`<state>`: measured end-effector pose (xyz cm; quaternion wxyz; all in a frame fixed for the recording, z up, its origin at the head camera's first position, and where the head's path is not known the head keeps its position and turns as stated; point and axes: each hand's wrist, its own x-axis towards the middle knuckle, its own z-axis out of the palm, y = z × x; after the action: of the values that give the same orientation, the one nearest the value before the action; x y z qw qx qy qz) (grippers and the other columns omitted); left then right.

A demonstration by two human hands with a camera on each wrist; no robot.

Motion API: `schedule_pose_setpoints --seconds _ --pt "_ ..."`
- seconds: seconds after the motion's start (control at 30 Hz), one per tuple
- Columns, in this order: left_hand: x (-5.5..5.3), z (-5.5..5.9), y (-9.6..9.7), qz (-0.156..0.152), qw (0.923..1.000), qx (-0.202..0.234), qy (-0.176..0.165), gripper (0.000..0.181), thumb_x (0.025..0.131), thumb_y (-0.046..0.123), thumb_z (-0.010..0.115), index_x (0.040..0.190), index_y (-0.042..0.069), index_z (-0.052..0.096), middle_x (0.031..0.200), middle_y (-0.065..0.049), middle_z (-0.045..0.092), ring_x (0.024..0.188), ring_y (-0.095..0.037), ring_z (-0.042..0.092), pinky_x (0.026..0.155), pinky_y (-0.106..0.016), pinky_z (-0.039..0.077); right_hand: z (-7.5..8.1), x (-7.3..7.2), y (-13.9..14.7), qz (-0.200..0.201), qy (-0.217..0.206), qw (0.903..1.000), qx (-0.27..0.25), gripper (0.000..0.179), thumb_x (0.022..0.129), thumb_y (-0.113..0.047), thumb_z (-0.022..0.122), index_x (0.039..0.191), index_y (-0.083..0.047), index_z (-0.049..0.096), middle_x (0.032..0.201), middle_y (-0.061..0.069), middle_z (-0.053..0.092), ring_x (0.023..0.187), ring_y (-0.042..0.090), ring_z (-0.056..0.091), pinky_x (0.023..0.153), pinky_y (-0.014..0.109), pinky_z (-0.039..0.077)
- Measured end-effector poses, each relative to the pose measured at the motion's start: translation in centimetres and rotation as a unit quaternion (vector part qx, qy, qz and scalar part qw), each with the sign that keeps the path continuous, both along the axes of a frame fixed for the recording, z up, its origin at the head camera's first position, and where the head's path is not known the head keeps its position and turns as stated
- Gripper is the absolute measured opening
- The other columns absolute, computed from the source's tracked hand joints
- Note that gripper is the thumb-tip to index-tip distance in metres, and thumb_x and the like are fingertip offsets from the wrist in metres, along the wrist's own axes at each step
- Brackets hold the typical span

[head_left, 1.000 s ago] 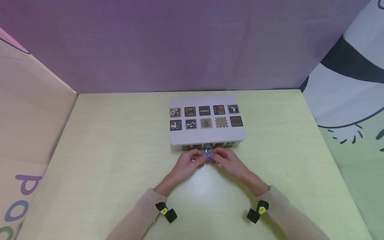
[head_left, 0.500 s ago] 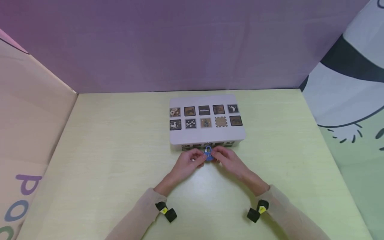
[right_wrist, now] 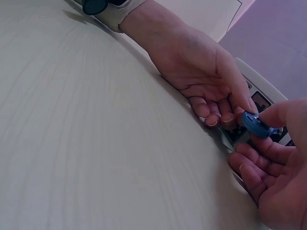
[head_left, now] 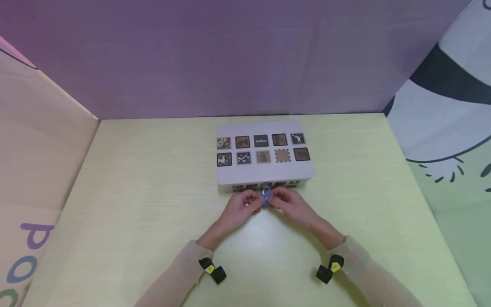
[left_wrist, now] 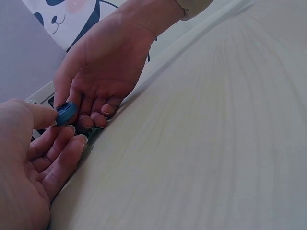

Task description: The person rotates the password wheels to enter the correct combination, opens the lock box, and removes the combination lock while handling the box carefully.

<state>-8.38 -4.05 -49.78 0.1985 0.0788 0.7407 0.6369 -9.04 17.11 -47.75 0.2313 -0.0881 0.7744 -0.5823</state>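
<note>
The box (head_left: 264, 170) sits near the surface's (head_left: 153, 192) far edge, about midway between its left and right edges. Against the box's near side is the blue lock (right_wrist: 256, 125), loop uppermost. The left hand (head_left: 241, 208) pinches its left side, the right hand (head_left: 294, 208) its right; both hands' fingers are curled, nearly closed.

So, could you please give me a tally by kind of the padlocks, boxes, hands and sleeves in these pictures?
Blue padlock: 1
Pale box: 1
Left hand and right hand: 2
Left sleeve and right sleeve: 2
Total: 6
</note>
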Motion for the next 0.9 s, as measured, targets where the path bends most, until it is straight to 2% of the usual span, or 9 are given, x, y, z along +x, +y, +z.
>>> schedule_pose_setpoints --seconds 0.4,0.9 --pt "-0.03 -0.05 -0.06 -0.004 1.0 -0.006 -0.001 0.023 0.102 0.022 0.065 0.108 0.0 0.069 0.091 -0.012 0.071 0.078 -0.014 0.064 0.072 -0.026 0.058 0.16 0.03 -0.1 0.0 0.007 0.9996 0.027 0.027 0.105 -0.019 0.058 0.115 0.005 0.066 0.105 0.014 0.07 0.098 0.024 0.063 0.089 0.033 0.054" --pt "-0.03 0.01 -0.1 -0.006 1.0 -0.006 0.002 0.023 0.102 0.022 0.065 0.108 0.0 0.069 0.091 -0.012 0.072 0.079 -0.014 0.064 0.072 -0.026 0.058 0.18 0.03 -0.14 -0.004 0.011 0.9995 0.029 0.027 0.106 -0.018 0.056 0.114 0.006 0.066 0.105 0.014 0.07 0.097 0.023 0.064 0.089 0.033 0.055"
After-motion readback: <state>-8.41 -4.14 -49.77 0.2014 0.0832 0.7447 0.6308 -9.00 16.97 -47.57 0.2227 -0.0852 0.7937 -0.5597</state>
